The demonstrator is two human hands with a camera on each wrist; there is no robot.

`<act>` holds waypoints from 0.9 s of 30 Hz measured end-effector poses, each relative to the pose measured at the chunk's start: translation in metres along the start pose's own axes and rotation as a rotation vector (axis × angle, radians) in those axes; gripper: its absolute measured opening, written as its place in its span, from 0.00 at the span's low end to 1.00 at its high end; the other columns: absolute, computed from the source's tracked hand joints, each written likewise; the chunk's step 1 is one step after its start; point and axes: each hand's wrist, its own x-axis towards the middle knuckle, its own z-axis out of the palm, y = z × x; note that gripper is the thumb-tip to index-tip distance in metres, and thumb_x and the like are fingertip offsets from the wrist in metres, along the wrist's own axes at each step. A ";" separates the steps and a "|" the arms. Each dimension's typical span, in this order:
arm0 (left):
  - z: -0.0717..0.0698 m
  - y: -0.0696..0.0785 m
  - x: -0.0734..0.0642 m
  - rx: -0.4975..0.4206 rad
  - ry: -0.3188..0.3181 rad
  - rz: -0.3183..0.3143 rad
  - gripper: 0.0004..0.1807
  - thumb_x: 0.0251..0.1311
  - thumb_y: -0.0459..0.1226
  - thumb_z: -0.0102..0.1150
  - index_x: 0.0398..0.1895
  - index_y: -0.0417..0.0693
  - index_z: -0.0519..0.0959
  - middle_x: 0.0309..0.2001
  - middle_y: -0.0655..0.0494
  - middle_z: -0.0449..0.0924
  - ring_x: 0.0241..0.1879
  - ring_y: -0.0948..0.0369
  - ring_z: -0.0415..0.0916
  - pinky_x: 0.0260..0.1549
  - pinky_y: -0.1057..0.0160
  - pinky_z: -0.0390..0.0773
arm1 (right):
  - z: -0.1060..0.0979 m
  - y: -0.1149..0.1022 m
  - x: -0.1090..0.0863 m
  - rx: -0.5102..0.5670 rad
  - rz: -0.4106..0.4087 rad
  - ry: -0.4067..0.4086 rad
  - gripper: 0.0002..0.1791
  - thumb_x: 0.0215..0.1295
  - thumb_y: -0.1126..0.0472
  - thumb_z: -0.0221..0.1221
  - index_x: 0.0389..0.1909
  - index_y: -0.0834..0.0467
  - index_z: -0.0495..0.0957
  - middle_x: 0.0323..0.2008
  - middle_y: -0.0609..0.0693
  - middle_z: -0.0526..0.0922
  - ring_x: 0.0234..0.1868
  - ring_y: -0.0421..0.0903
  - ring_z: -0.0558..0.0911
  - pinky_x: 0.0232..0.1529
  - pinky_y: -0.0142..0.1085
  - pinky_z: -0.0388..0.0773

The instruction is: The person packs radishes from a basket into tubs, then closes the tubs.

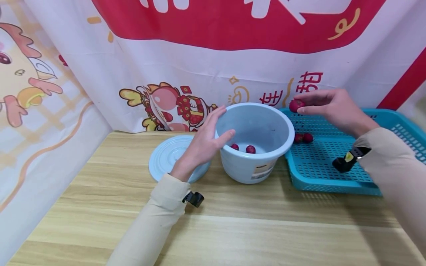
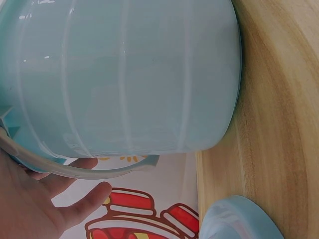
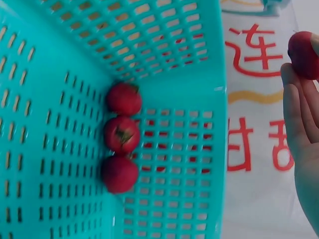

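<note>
In the upper right of the frame, a round red fruit point(image 1: 294, 106) was pinched by the right hand point(image 1: 334, 107), with no long side seen. The blue bucket point(image 1: 237, 166) lay down and left of it, touched at its left edge by the farther left hand point(image 1: 207, 137), fingers straight.

I see a round dark-red fruit point(image 1: 295, 106) raised right of centre; the pale-blue bucket point(image 1: 244, 168) stands upright mid-frame, two fruits point(image 1: 250, 149) showing inside.
</note>
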 end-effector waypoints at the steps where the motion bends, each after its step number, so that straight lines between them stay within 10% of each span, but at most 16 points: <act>1: 0.000 0.000 0.000 -0.001 -0.001 0.000 0.44 0.70 0.57 0.55 0.85 0.56 0.56 0.87 0.63 0.49 0.83 0.53 0.57 0.75 0.36 0.69 | 0.002 -0.003 0.000 0.005 -0.008 0.009 0.38 0.63 0.42 0.73 0.74 0.40 0.75 0.67 0.44 0.81 0.60 0.41 0.78 0.44 0.28 0.87; 27: 0.000 -0.001 0.001 -0.009 0.000 -0.001 0.44 0.70 0.57 0.56 0.85 0.57 0.56 0.86 0.65 0.49 0.83 0.53 0.56 0.74 0.35 0.69 | 0.058 -0.055 0.017 0.124 -0.188 -0.005 0.30 0.64 0.49 0.74 0.67 0.47 0.83 0.61 0.52 0.87 0.52 0.38 0.88 0.45 0.25 0.86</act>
